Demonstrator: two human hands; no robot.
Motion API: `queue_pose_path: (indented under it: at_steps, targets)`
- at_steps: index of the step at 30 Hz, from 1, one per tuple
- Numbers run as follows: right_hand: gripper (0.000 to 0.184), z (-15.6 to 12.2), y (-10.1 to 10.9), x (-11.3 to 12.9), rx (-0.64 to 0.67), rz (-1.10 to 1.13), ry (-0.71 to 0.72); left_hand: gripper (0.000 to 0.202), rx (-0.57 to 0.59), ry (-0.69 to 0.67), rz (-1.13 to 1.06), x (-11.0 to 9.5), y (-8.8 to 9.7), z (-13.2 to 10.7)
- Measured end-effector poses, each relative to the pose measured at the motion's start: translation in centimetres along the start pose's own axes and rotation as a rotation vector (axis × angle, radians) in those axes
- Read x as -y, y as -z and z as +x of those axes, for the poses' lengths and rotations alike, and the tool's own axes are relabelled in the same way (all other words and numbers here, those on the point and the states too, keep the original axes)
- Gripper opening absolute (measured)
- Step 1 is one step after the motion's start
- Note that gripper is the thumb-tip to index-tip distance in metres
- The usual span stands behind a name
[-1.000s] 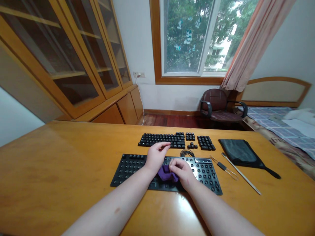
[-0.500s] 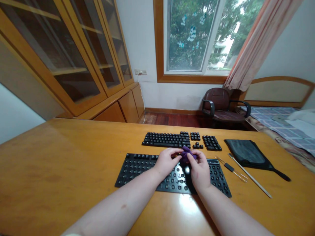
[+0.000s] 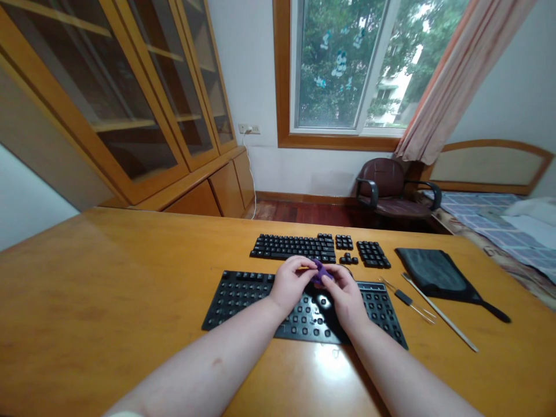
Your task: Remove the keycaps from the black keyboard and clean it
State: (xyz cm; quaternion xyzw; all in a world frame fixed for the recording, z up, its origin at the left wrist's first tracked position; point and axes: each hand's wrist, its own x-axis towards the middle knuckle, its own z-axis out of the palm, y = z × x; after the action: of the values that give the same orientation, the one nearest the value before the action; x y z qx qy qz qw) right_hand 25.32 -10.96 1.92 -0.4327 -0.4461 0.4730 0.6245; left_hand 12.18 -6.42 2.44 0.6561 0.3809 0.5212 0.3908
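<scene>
Between my two hands is a small crumpled purple cloth point(image 3: 320, 271). My left hand point(image 3: 290, 285) pinches it from the left with thumb and fingertips. From the right, my right hand point(image 3: 347, 298) grips the same cloth, thumb on top. Both hands are held over the upper middle of a black keyboard base point(image 3: 243, 298) whose keycaps are off apart from a row at its top left. Part of the base is hidden under my hands and forearms. Behind it lie the removed black keycaps point(image 3: 291, 246), set out in keyboard order in several groups.
Right of the keyboard base lie a wire keycap puller point(image 3: 403, 297), a long thin pale stick point(image 3: 438, 313) and a black mesh pouch point(image 3: 434, 272) with a strap. All rest on the wooden table point(image 3: 108, 301). Beyond its far edge stands a brown armchair point(image 3: 384, 179).
Both hands have shifted slightly left with the purple cloth, and the cloth is folded differently between the fingers. The keyboard base and keycaps stay in place.
</scene>
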Motion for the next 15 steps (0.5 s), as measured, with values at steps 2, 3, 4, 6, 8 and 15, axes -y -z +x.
queue_pose_path:
  at_steps: [2,3,4,6,8,15]
  targets:
    - [0.029,-0.02,-0.13,-0.03,-0.01,0.001,0.004,0.007,0.015,0.061,0.01,0.16,-0.04,0.05]
    - [0.03,-0.01,-0.18,-0.07,-0.023,0.0,0.003,0.008,0.031,0.086,0.011,0.16,-0.06,0.05]
    - [0.03,0.01,-0.21,-0.11,-0.04,0.002,0.001,0.01,0.05,0.099,0.012,0.09,-0.08,0.04]
    - [0.031,0.1,-0.18,-0.19,-0.083,0.019,-0.01,0.014,0.096,0.073,0.011,-0.19,-0.09,0.0]
    - [0.03,0.2,-0.06,-0.24,-0.116,0.044,-0.023,0.02,0.139,0.013,0.013,-0.5,-0.09,-0.05]
    - [0.028,0.21,0.28,-0.28,-0.1,0.062,-0.035,0.015,0.07,0.008,-0.002,-0.44,-0.07,-0.06]
